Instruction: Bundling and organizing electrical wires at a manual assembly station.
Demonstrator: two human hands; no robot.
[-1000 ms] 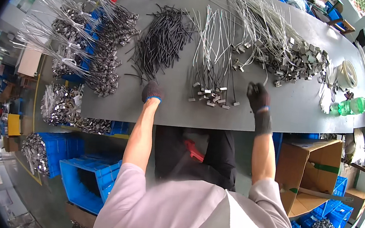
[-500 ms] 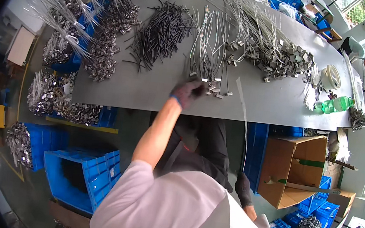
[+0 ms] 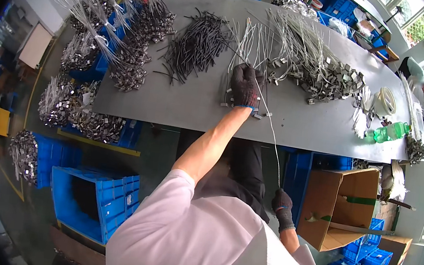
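My left hand [image 3: 245, 86], in a dark knitted glove, is closed above the middle of the table, over a loose bunch of pale wires [image 3: 245, 38] tipped with small metal pieces. A thin white wire [image 3: 273, 127] runs from its fingers, over the table's front edge and down to my right hand [image 3: 283, 200]. That hand, gloved too, is low beside my right leg, closed around the wire's lower end. Up and left from my left fingers sticks a thin dark strand; its grip is partly hidden. Left of this hand lies a heap of short black tubes [image 3: 197, 43].
A large pile of wires with metal ends [image 3: 337, 79] covers the table's right side, near a tape roll [image 3: 385, 101] and a green bottle [image 3: 391, 133]. Wire bundles [image 3: 132, 67] line the left edge. A cardboard box [image 3: 340, 206] and blue crates [image 3: 95, 203] stand below.
My left hand has moved away from me and slightly right, from the small metal pieces to over the wires. The white wire now stretches up to it. My right hand stays low.
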